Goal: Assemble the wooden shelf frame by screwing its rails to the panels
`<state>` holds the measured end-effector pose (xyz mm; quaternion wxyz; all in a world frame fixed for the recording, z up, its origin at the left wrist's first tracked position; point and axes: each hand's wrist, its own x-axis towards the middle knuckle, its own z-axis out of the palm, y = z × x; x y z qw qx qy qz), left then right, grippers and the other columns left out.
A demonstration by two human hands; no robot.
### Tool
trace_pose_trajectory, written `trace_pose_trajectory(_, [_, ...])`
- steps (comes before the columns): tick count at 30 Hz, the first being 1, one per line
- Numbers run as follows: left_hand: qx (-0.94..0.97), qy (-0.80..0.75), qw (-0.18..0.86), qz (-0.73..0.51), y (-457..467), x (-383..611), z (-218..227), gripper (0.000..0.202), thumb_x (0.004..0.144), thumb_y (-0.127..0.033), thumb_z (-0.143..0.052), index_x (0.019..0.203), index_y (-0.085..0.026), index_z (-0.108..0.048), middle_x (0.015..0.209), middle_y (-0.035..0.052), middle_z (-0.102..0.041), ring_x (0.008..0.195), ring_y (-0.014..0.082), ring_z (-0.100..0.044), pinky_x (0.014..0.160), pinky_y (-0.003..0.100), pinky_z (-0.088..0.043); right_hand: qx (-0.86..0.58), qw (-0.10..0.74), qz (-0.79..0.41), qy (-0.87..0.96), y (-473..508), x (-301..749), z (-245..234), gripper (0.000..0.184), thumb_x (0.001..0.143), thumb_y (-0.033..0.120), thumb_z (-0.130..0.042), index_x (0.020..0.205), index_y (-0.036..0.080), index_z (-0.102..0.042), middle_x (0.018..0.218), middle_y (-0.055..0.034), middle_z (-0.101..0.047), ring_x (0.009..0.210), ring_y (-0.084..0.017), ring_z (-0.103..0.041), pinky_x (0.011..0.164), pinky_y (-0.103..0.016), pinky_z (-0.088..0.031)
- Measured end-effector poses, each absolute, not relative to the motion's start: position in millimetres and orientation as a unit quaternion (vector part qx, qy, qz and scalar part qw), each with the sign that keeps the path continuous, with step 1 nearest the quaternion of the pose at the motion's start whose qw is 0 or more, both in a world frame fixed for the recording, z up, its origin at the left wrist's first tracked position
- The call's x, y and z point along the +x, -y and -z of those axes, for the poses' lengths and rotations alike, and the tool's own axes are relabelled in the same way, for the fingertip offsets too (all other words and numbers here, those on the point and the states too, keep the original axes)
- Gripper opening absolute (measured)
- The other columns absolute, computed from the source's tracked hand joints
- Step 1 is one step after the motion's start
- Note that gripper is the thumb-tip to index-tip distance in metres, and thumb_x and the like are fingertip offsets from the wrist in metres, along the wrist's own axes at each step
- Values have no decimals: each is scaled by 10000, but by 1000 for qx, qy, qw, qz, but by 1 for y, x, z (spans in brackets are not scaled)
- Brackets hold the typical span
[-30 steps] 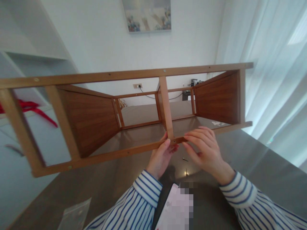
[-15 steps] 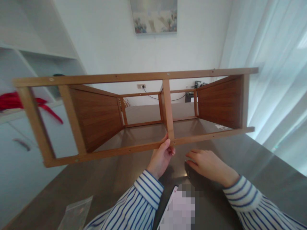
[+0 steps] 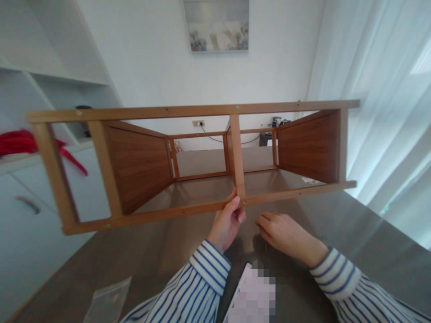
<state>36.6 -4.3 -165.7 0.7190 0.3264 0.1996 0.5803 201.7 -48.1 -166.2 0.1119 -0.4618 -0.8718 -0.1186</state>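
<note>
The right hand [image 3: 284,234], fingers bunched, hangs low by the gray table [image 3: 357,224], its contents impossible to tell; beyond, the left hand [image 3: 227,224] pinches the lower rail [image 3: 183,212] of a wooden frame [image 3: 202,111] beside its middle crossbar [image 3: 236,154]. The step appears to be steadying; the next move likely calls for a firm left grip.

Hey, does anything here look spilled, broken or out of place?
Nothing looks spilled or broken, including the wooden frame in the left hand. The only untidy thing is a red cloth at left, its end dangling over the pale cabinet's front.
</note>
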Motion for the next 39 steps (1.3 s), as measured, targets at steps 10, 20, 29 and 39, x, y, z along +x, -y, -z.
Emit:
trace_pose_trajectory(10, [320,-213,720,-578,3,34,167,284,655,-336,-761,799,-140,-615,656,-41,-572,464,37,-443,415,187,-333,-339,475,85,808,53,191,155,150,867,148,-526,997,203,-574,901,-43,-681,810,-127,-642,730,-246,-523])
trace_pose_trajectory(20, [358,-184,736,-544,6,29,166,293,730,-386,-692,910,-168,-615,691,-29,-615,454,62,-487,416,199,-354,-350,528,109,766,51,182,157,177,847,128,-569,1002,213,-587,909,-37,-677,843,-125,-637,753,-246,-535])
trace_pose_trajectory(29, [373,-174,751,-516,6,27,168,328,792,-419,-619,990,-158,-610,830,36,-677,584,108,-582,551,230,-430,-371,502,127,771,45,175,157,131,864,141,-557,981,191,-587,911,-46,-678,857,-133,-634,784,-264,-529])
trace_pose_trajectory(39, [365,-180,749,-523,5,28,170,517,778,-460,-637,1219,-203,-552,830,37,-694,609,117,-602,571,227,-426,-393,476,154,771,44,170,152,80,874,165,-550,928,178,-608,887,-51,-676,829,-140,-633,762,-265,-518])
